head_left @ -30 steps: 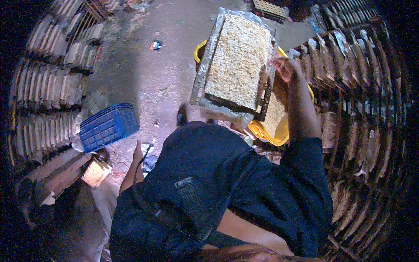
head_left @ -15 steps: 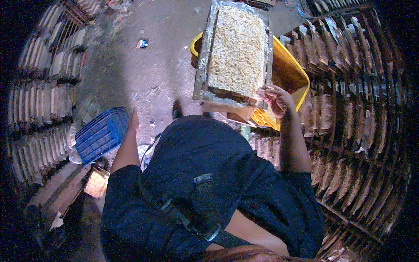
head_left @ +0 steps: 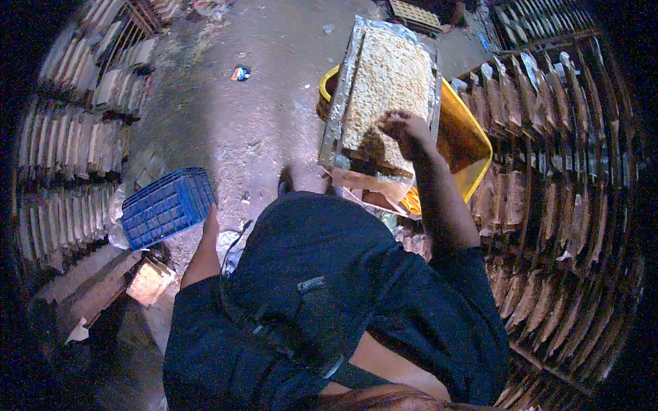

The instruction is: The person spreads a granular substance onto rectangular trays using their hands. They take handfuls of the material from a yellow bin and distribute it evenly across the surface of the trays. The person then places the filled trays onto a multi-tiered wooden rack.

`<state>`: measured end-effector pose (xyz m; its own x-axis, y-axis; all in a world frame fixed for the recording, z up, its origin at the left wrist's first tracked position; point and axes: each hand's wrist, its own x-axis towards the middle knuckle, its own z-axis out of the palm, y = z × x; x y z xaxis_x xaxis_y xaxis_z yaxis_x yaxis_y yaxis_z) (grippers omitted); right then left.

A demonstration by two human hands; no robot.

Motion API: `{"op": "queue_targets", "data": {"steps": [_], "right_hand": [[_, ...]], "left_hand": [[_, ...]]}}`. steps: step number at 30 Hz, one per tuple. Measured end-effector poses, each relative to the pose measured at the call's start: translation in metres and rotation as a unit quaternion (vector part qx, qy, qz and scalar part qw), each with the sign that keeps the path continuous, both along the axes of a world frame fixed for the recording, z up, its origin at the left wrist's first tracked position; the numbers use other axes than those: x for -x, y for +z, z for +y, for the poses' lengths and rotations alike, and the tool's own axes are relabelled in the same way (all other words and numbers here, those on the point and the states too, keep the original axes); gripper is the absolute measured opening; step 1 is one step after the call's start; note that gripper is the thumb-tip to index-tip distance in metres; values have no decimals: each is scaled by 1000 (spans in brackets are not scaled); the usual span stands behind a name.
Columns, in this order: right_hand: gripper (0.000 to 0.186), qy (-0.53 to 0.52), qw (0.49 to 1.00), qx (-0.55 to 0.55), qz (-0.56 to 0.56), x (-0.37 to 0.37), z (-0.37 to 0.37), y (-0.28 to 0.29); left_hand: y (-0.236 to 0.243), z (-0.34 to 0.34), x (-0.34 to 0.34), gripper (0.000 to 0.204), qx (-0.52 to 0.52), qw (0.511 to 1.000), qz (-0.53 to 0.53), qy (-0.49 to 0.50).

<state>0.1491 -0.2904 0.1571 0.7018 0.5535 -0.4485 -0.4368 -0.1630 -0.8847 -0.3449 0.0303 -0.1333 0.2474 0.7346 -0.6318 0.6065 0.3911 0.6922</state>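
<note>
The yellow tub sat under the tray, whose long axis ran away from the person. Grain covered the tray, lying below and beyond the right hand, the nearer one, above its near-right corner: fingers curled, any pinch unclear. By the blue crate's right edge hung the left hand, grip unclear.

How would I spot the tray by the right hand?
Find the big yellow tub left of the brown slabs. The long tray overlaps it in view, with the right hand over its near end. Its pale, crumbly layer distinguishes it from the tub.
</note>
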Motion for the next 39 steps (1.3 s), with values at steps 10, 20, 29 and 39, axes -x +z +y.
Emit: {"op": "queue_targets", "data": {"steps": [10, 20, 29, 39], "right_hand": [[17, 126, 928, 18, -351, -209, 67, -63], [11, -100, 971, -197, 92, -265, 112, -56], [30, -11, 976, -90, -199, -223, 88, 24], [32, -19, 967, 11, -253, -197, 22, 66]], "left_hand": [[15, -47, 74, 75, 51, 999, 0, 1], [6, -96, 120, 79, -44, 989, 119, -79], [35, -91, 86, 77, 44, 995, 73, -55], [44, -41, -22, 77, 49, 995, 19, -79]]}}
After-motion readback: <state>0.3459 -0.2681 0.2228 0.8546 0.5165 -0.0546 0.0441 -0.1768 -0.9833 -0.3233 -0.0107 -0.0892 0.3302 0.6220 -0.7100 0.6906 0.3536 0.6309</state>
